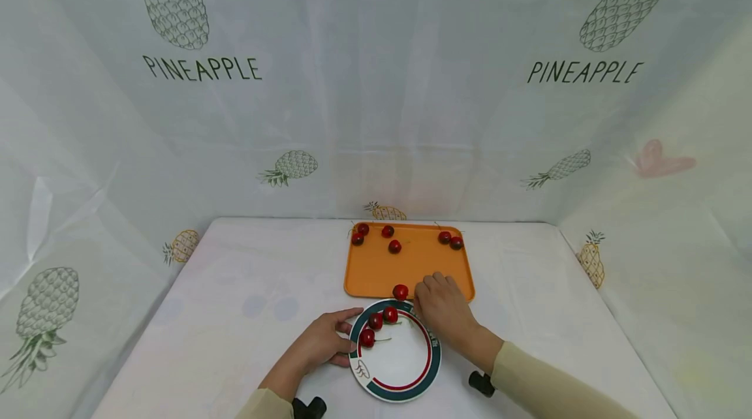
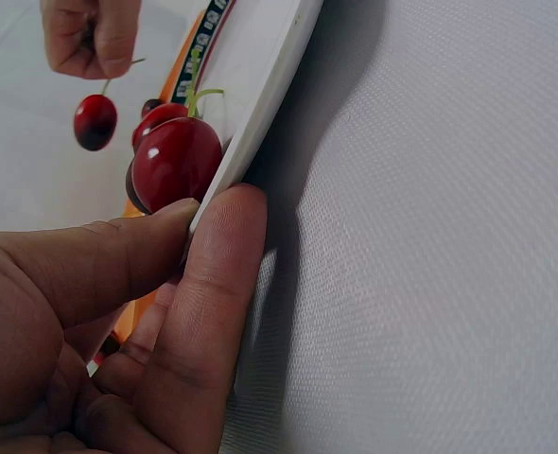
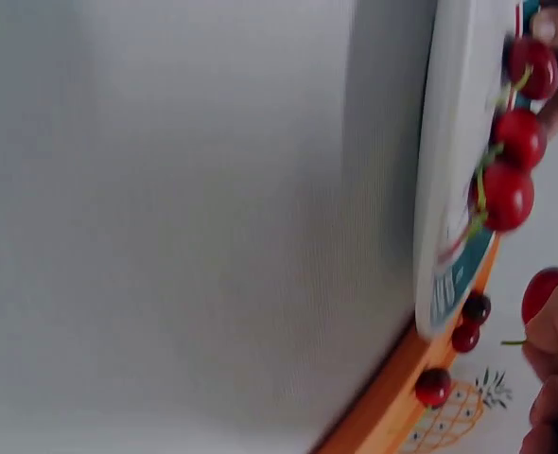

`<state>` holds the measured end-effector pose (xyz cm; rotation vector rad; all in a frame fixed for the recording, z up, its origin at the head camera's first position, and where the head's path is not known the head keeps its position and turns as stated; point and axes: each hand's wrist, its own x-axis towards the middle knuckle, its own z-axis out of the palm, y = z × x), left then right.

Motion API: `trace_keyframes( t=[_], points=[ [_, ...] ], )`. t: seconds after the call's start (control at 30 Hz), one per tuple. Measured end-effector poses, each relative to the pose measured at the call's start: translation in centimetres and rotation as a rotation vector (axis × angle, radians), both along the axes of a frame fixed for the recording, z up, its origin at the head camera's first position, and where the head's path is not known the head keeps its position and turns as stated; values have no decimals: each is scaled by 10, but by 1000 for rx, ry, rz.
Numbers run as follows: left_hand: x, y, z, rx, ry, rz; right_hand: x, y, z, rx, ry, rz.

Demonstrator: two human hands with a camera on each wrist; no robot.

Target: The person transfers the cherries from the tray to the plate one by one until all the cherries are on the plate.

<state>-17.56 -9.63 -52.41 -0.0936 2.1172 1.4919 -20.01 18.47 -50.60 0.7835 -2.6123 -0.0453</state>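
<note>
My left hand point(image 1: 322, 342) pinches the rim of a round white plate point(image 1: 401, 361) with a green and red border, thumb above and a finger beneath. Three dark red cherries with green stems lie on the plate's left side, among them the nearest cherry point(image 2: 177, 163) beside my left thumb. Between plate and tray, my right hand point(image 1: 445, 311) pinches a cherry by its stem; that cherry point(image 1: 401, 292) hangs in the air under the fingertips in the left wrist view. Behind the plate lies an orange tray point(image 1: 405, 270), partly covered by my right hand.
Several cherries lie toward the tray's far side, including a pair of cherries point(image 1: 450, 240) at its right corner and a single cherry point(image 1: 395, 247) near the middle. A white cloth point(image 1: 258, 275) covers the table. Pineapple-printed curtains point(image 1: 388, 112) stand at the back and sides.
</note>
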Motion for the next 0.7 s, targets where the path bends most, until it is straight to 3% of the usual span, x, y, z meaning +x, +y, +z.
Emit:
trace_keyframes(
  t=[0.23,0.7],
  points=[
    [0,-2,3,24,2,-5,13,-12,-8,-8,-79,-77],
    [0,-3,-1,43,1,-13,28,-20,-12,-7,-131,-180]
  ],
)
